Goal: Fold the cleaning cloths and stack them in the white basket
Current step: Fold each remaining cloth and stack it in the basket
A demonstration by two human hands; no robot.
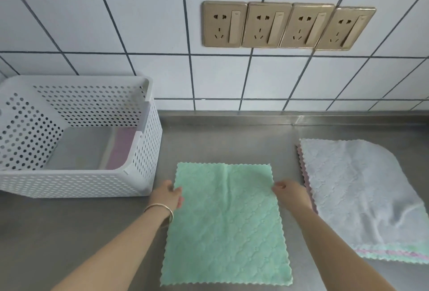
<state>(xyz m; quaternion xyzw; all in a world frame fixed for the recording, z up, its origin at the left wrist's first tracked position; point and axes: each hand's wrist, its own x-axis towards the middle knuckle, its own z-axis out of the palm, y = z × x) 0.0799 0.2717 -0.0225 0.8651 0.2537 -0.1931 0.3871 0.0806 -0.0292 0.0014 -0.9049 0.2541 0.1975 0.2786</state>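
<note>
A green cleaning cloth (pixel 226 228) lies flat and unfolded on the steel counter in front of me. My left hand (pixel 168 194) pinches its left edge and my right hand (pixel 291 192) pinches its right edge, both about a third of the way down from the far side. To the right sits a pile of unfolded cloths (pixel 362 195), white on top with pink and green edges showing beneath. The white perforated basket (pixel 148 151) stands at the left; a folded pink cloth (pixel 120 149) lies inside against its right wall.
The steel counter (pixel 69 232) runs to a white tiled wall at the back. A row of several gold sockets (pixel 287 25) is mounted on the wall above the counter. A bracelet (pixel 162 209) circles my left wrist.
</note>
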